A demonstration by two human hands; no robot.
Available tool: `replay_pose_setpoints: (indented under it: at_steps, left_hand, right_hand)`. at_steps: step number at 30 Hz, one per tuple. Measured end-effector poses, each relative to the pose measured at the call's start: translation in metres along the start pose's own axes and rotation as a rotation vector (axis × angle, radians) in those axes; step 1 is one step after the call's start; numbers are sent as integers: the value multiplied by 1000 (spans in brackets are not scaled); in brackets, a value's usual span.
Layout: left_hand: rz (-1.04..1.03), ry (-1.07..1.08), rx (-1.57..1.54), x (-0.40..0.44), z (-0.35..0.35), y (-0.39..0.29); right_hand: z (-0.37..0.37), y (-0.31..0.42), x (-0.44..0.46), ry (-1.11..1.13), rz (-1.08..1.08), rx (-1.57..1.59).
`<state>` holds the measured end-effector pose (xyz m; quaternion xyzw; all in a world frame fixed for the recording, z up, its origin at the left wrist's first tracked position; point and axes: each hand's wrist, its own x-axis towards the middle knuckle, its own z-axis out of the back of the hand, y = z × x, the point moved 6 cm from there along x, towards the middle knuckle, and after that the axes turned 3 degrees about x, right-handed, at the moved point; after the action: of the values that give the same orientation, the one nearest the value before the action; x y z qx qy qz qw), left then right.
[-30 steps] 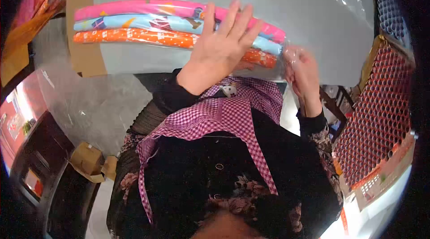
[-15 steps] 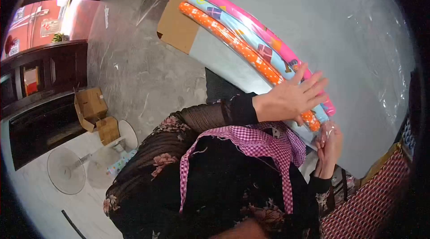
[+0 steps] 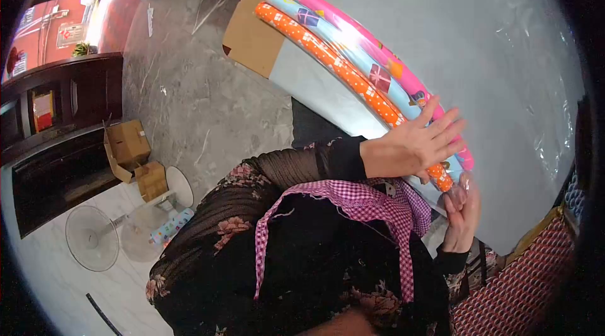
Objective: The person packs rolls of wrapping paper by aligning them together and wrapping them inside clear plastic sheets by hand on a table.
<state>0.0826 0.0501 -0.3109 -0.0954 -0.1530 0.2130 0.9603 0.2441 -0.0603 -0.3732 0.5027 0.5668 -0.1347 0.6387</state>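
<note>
Three rolls lie side by side in clear plastic on the grey table (image 3: 504,84): a pink roll (image 3: 353,24), a light blue roll (image 3: 343,43) and an orange dotted roll (image 3: 334,62). They run from upper left to lower right. Across their lower right part rests my left hand (image 3: 416,145), palm down with its fingers spread. My right hand (image 3: 462,213) is closed at the rolls' lower right end, gripping the gathered clear plastic (image 3: 459,192).
Brown cardboard (image 3: 258,40) covers the table's left corner. On the left stands an open cardboard box (image 3: 129,147) near a round clear-rimmed piece (image 3: 92,238) and a small patterned roll (image 3: 171,227). Red patterned material (image 3: 529,279) fills the lower right.
The view has turned, so the rolls now slant down to the right, and the floor and boxes at left show more. My left hand stays on the rolls, my right at their end.
</note>
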Motion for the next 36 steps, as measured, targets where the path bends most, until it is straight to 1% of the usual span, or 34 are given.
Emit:
replay_pose_setpoints:
  at_steps: [1, 3, 4, 6, 7, 9, 10, 11, 13, 14, 15, 16, 17, 18, 19, 20, 21, 24, 25, 28, 32, 34, 35, 36]
  left_hand:
    - [2, 0, -1, 0, -1, 0]
    - [6, 2, 25, 0, -3, 0]
    - [3, 5, 31, 0, -4, -1]
    - [2, 15, 21, 1, -4, 0]
    - [0, 25, 9, 1, -5, 0]
    - [-1, 31, 2, 2, -5, 0]
    - [0, 37, 8, 2, -6, 0]
    - [-12, 41, -27, 2, -7, 0]
    - [-15, 10, 92, 2, -9, -1]
    - [-42, 5, 45, 4, -12, -3]
    - [-4, 19, 23, 4, -14, -2]
    - [34, 35, 5, 5, -17, -2]
    - [4, 30, -33, 7, -16, -5]
    - [30, 50, 14, 8, -16, -2]
    - [56, 65, 70, 10, -14, 0]
    - [36, 56, 51, 10, -12, -2]
    - [43, 60, 74, 11, -11, -2]
    - [50, 52, 117, 13, -12, -2]
    - [53, 55, 131, 10, -12, 1]
    - [32, 46, 143, 9, -12, 2]
    - [21, 61, 164, 8, -11, -1]
    - [-1, 70, 138, 8, -12, 0]
    - [7, 76, 132, 10, -9, 0]
    - [-7, 58, 118, 9, -9, -1]
  right_hand:
    - [2, 0, 2, 0, -1, -2]
    - [6, -4, 9, 71, -91, 18]
    - [10, -5, 12, 70, -91, 18]
    - [5, -8, 10, 243, -103, 80]
    - [8, -10, 10, 232, -104, 81]
    - [9, -1, 5, 147, 88, -189]
    - [5, 1, 0, 182, 136, -238]
    - [7, -1, 1, 146, 128, -237]
    - [7, 1, 3, 215, 177, -266]
    - [4, 5, 1, 171, 166, -274]
    - [-1, 8, -3, 127, 154, -279]
    - [-4, 9, -3, 163, 152, -256]
    - [-6, 10, -4, 206, 155, -232]
    - [-4, 10, -2, 165, 162, -223]
    - [-4, 10, -2, 183, 179, -201]
    - [-1, 10, -4, 210, 196, -183]
    - [9, 10, -4, 193, 206, -179]
    - [20, 17, -8, 209, 330, -443]
    - [20, 18, -9, 204, 329, -442]
    - [15, 22, -19, 327, 407, -809]
    - [11, 15, -18, 412, 412, -837]
    - [6, 18, -20, 423, 421, -933]
    - [2, 20, -20, 466, 436, -936]
    - [4, 18, -19, 454, 413, -988]
